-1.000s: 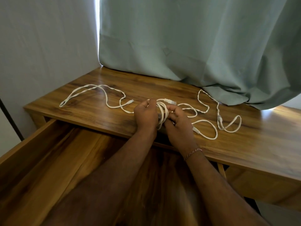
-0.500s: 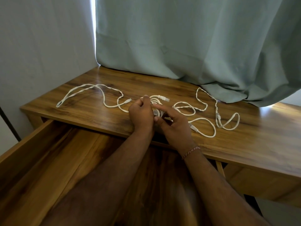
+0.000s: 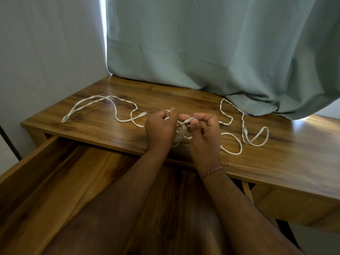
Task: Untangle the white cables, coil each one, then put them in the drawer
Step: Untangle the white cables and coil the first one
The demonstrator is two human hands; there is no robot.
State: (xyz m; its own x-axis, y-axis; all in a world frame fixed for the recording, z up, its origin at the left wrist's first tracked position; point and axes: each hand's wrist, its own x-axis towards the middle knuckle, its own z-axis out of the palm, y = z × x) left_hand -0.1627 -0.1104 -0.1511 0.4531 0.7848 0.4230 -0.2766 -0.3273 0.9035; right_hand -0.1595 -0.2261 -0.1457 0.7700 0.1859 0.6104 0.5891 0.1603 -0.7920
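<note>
Centre of frame: I'm seeing the left hand (image 3: pixel 161 128) curling round a small coil of white cable (image 3: pixel 181 134), gripping it just above the brown wooden table (image 3: pixel 294 153). The right hand (image 3: pixel 206 131) is pinching that cable's plug end (image 3: pixel 189 120) between thumb and fingertips, close beside the left. Loose twisted white cables are lying on the table: one loop (image 3: pixel 95 105) trailing toward the left, another (image 3: pixel 244 129) toward the right below the pale green curtain (image 3: pixel 220 43). The open wooden drawer (image 3: pixel 55 181) is filling the lower left.
</note>
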